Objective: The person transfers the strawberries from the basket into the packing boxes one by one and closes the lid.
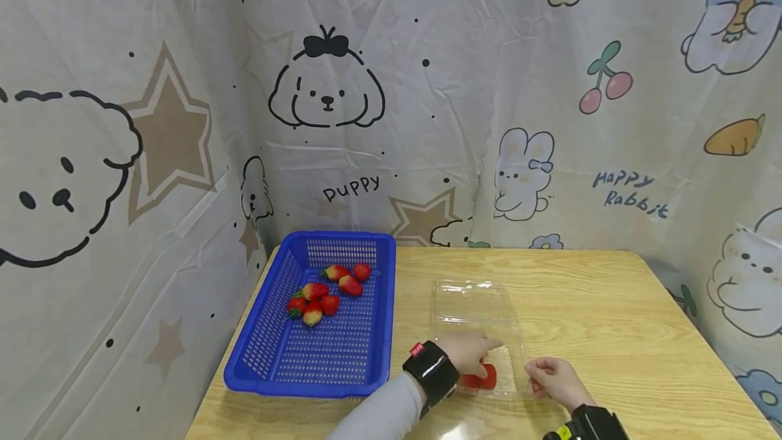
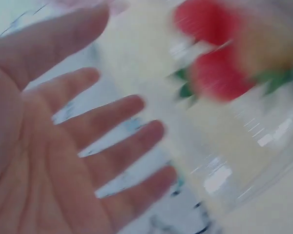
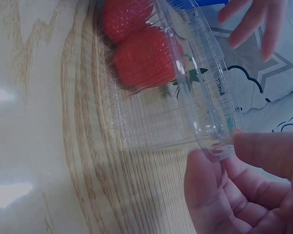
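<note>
A clear plastic clamshell box [image 1: 512, 386] lies on the table with its lid [image 1: 473, 303] folded back, away from the person. Red strawberries [image 1: 487, 377] sit in its near left part, two of them plain in the right wrist view. Over the box hovers my left hand [image 1: 466, 352], its fingers spread and nearly straight in the left wrist view, holding nothing. Beside them that view also shows a blurred yellowish strawberry [image 2: 268, 46] with green leaves. My right hand [image 3: 239, 185] pinches the box's right rim between thumb and index finger.
To the left stands a blue perforated basket [image 1: 391, 318] holding several strawberries [image 1: 314, 290]. The wooden table [image 1: 586, 311] reaches back to a printed cloth curtain [image 1: 366, 155], which also hangs along both sides.
</note>
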A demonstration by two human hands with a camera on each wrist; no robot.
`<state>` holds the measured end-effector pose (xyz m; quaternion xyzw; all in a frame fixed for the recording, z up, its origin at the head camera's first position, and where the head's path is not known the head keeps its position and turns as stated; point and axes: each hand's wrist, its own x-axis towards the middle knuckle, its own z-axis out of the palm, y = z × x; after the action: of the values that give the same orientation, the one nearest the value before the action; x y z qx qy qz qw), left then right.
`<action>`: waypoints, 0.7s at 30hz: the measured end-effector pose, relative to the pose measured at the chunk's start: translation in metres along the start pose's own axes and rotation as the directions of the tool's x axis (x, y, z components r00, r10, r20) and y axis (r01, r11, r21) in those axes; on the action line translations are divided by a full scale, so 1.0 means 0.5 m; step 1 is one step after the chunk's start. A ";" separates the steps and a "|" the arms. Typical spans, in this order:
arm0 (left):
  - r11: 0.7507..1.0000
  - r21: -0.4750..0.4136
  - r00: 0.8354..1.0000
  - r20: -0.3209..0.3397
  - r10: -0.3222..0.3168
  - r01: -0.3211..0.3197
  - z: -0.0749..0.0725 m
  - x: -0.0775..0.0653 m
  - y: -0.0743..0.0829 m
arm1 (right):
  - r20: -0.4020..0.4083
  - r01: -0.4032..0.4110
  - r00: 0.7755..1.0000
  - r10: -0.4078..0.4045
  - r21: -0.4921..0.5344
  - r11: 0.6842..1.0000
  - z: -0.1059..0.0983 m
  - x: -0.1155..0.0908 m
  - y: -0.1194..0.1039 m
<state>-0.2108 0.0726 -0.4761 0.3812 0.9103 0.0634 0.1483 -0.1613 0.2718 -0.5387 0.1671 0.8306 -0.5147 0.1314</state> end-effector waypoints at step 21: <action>0.959 -0.266 0.493 -0.824 -0.278 0.097 -0.191 -0.115 -0.214 | 0.007 -0.007 1.000 0.007 0.000 1.000 -0.001 -0.001 -0.002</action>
<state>-0.2753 -0.0437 -0.3971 0.1834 0.8906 0.3096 -0.2780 -0.1614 0.2716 -0.5375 0.1682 0.8296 -0.5147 0.1361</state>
